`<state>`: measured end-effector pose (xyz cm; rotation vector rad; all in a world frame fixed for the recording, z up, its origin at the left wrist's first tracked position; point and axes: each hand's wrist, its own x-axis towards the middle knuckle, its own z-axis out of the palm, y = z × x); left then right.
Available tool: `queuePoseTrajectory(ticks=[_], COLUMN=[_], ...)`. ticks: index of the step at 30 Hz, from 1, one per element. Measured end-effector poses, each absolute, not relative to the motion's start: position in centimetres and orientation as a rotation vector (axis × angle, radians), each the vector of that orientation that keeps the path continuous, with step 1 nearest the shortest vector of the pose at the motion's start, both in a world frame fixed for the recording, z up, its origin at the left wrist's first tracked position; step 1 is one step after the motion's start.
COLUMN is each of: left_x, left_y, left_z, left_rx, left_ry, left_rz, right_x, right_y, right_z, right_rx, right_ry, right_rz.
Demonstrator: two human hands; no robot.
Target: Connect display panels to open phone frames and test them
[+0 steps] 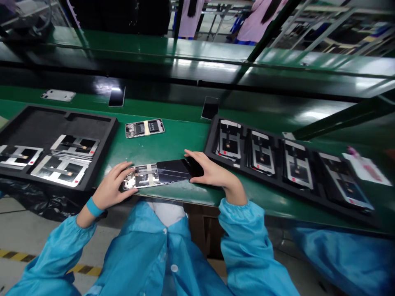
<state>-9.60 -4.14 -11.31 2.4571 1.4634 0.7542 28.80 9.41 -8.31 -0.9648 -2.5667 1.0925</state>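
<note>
Green workbench spreads beneath as, from afar, I span the open phone frame's left end with my left hand and, to its right, my right hand holds the dark screen panel by its outer end, long axes roughly aligned.

The gripped screen is black; the gripped frame, silver and black with a cream strip. Under the grip the bench is green; flanking it, left tray and right tray black; sleeves nearer, bright blue; floor tape below-left, yellow-and-black striped.
</note>
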Motion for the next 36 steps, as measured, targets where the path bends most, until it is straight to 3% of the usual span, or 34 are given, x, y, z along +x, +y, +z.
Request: queuePoseTrajectory(ticks=[29, 36], left_x=[-11.2, -11.2], left_y=[-3.8, -4.2], left_z=[-11.2, -12.3], left_rx=[2.898, 2.82], left_ry=[1.28, 1.304], left_rz=[0.57, 0.705], right_x=[28.8, 28.8], right_y=[9.4, 9.5], right_z=[-8.3, -8.6], right_rx=[-1.069, -1.025], right_ry=[-2.65, -2.639], right_rz=[1.071, 1.042])
